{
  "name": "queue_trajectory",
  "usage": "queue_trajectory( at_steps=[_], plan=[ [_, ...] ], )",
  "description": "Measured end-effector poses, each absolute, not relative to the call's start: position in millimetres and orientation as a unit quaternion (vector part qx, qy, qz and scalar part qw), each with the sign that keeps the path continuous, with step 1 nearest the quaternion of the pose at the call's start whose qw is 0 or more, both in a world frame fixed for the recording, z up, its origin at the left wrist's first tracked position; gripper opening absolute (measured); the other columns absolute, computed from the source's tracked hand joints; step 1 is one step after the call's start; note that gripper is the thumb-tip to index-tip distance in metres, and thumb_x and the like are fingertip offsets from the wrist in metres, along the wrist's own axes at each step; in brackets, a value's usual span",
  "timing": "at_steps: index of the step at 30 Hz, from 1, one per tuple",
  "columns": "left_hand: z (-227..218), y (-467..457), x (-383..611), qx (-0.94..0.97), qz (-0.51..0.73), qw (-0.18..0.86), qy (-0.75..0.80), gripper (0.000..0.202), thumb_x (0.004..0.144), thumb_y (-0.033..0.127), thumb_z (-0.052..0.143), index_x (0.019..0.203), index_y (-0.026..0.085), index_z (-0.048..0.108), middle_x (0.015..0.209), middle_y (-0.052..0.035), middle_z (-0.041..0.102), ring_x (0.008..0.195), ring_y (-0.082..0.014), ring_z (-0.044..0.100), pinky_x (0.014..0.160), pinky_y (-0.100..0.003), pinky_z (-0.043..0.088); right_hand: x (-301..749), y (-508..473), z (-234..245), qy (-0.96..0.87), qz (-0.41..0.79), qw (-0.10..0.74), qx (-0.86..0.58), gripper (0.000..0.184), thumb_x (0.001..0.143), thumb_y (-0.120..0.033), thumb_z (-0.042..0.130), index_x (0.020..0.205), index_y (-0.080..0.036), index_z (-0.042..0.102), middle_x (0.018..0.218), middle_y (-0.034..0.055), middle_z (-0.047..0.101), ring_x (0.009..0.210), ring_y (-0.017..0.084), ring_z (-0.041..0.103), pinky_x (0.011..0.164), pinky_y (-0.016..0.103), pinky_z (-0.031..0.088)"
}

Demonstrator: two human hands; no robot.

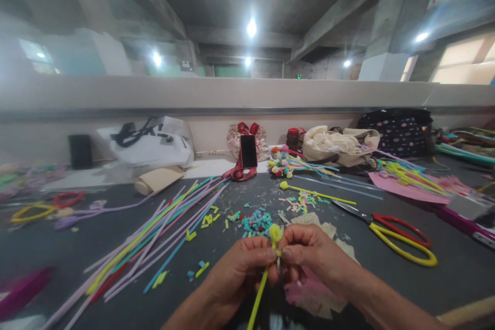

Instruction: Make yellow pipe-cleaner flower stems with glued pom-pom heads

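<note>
Low at the near edge of the worktop (58,247), the left hand (240,268) and the right hand (309,250) meet fingertip to fingertip, both pinched on the top of a yellow-green stem (258,294), just under its small yellow bud (275,232). The stem runs down between the wrists toward the person. It looks light, thin and bendable, so it would likely kink if squeezed mid-length; the safest hold seems to be close beneath the bud, where the fingers already are. The bud looks soft and easy to crush.

Just beyond the hands lies a scatter of blue and yellow cut bits (255,223). To the left of the left hand, a fan of long coloured sticks (162,232) spreads across the dark surface. To the right of the right hand rest scissors (390,234) with red and yellow handles, well apart from the fingers. Under the right wrist sit pale and pink paper scraps (305,294). Farther off, a phone (248,151) stands propped upright, with finished flower stems (294,164) beside it.
</note>
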State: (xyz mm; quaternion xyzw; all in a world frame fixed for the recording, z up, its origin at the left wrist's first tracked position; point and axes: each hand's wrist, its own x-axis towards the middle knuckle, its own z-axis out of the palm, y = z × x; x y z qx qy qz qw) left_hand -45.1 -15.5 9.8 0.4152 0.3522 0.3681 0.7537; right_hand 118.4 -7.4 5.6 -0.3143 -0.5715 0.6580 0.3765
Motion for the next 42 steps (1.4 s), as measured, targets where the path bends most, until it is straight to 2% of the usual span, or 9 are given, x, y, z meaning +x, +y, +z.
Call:
queue_trajectory(
  at_steps=[7,10,13,16,19,24,29,38,42],
  plan=[
    [9,-14,-44,0.408,0.362,0.761,0.352,0.015,0.069,0.024,0.061,0.061,0.012,0.055,0.047,0.0007,0.054,0.042,-0.0047,0.043,0.044,-0.016,0.027,129,-8,26,-0.633,0.590,0.358,-0.350,0.016,0.073,-0.030,0.060,0.072,-0.014,0.063,0.058,-0.0018,0.058,0.049,0.009,0.053,0.046,0.018,0.039],
    [9,-13,-43,0.399,0.366,0.755,0.369,0.020,0.068,0.028,0.062,0.059,0.013,0.052,0.047,0.0016,0.054,0.037,-0.0031,0.039,0.038,-0.015,0.022,144,-13,45,-0.767,0.384,0.320,-0.402,0.016,0.080,-0.024,0.051,0.079,-0.017,0.065,0.067,-0.0008,0.060,0.061,0.011,0.054,0.057,0.020,0.040],
    [8,-12,-42,0.408,0.361,0.738,0.399,0.023,0.067,0.031,0.061,0.058,0.014,0.049,0.050,0.0000,0.058,0.030,-0.0013,0.033,0.032,-0.015,0.016,158,-23,50,-0.852,0.185,0.209,-0.443,0.015,0.079,-0.030,0.053,0.077,-0.019,0.062,0.068,-0.0008,0.061,0.062,0.013,0.054,0.057,0.022,0.037],
    [7,-12,-39,0.430,0.354,0.710,0.431,0.021,0.069,0.033,0.057,0.061,0.015,0.047,0.055,-0.0028,0.064,0.027,-0.0018,0.036,0.030,-0.014,0.013,166,-33,36,-0.873,0.066,0.114,-0.470,0.018,0.070,-0.036,0.062,0.074,-0.019,0.058,0.071,0.0007,0.060,0.063,0.016,0.053,0.056,0.025,0.033],
    [8,-15,-33,0.449,0.351,0.677,0.465,0.018,0.071,0.031,0.052,0.063,0.017,0.044,0.062,-0.0045,0.067,0.029,-0.0045,0.044,0.028,-0.014,0.017,168,-38,18,-0.869,0.016,0.084,-0.487,0.018,0.065,-0.032,0.064,0.076,-0.021,0.056,0.075,0.0013,0.060,0.068,0.020,0.053,0.059,0.028,0.033],
    [8,-16,-28,0.484,0.329,0.626,0.515,0.015,0.075,0.028,0.045,0.065,0.019,0.039,0.044,0.0027,0.058,0.022,-0.0028,0.035,0.026,-0.013,0.019,169,-37,5,-0.868,0.012,0.079,-0.490,0.011,0.069,-0.027,0.061,0.076,-0.021,0.056,0.077,0.0013,0.062,0.071,0.021,0.054,0.062,0.030,0.032],
    [-1,-11,-30,0.495,0.294,0.635,0.515,0.014,0.073,0.029,0.044,0.067,0.019,0.037,0.072,-0.0042,0.066,0.032,-0.0073,0.053,0.025,-0.013,0.022,175,-36,9,-0.870,0.041,0.098,-0.482,0.004,0.075,-0.023,0.056,0.075,-0.020,0.057,0.073,0.0019,0.063,0.070,0.019,0.054,0.064,0.029,0.032],
    [-13,-6,-33,0.524,0.269,0.634,0.501,0.013,0.076,0.032,0.039,0.073,0.019,0.037,0.081,-0.0047,0.066,0.034,-0.0084,0.056,0.024,-0.013,0.023,204,-25,33,-0.752,0.343,0.284,-0.486,0.025,0.082,-0.039,0.047,0.079,-0.016,0.057,0.067,-0.0019,0.051,0.062,0.013,0.045,0.053,0.021,0.031],
    [-13,-5,-33,0.527,0.262,0.631,0.505,0.015,0.076,0.034,0.039,0.074,0.019,0.037,0.079,-0.0047,0.066,0.033,-0.0083,0.056,0.024,-0.013,0.024,214,-13,29,-0.660,0.452,0.374,-0.469,0.026,0.079,-0.042,0.052,0.078,-0.016,0.055,0.060,-0.0053,0.042,0.052,0.009,0.037,0.048,0.020,0.027]
  ],
)
